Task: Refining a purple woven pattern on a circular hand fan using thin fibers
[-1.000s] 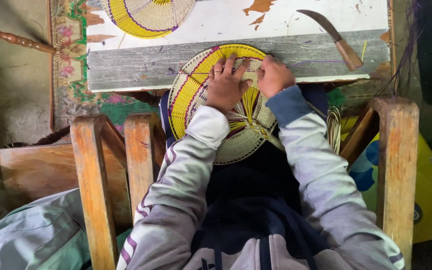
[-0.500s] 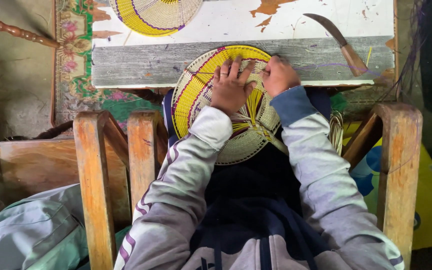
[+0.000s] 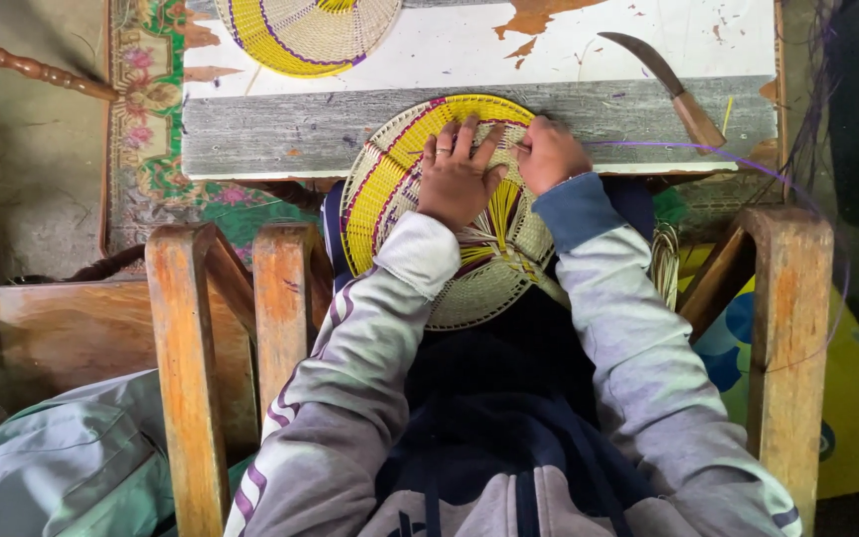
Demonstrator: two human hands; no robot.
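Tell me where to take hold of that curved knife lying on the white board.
Grip the curved knife by its brown wooden handle, coming from the right. The handle points toward the board's right edge and lies free, while the dark blade curves away up and left. Both hands are busy on the woven disc.

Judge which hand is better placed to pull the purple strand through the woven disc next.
Right, probably. The right hand is closed at the far rim of the woven disc, where the purple strand starts its loop to that side. The left hand lies flat on the disc, holding it down.
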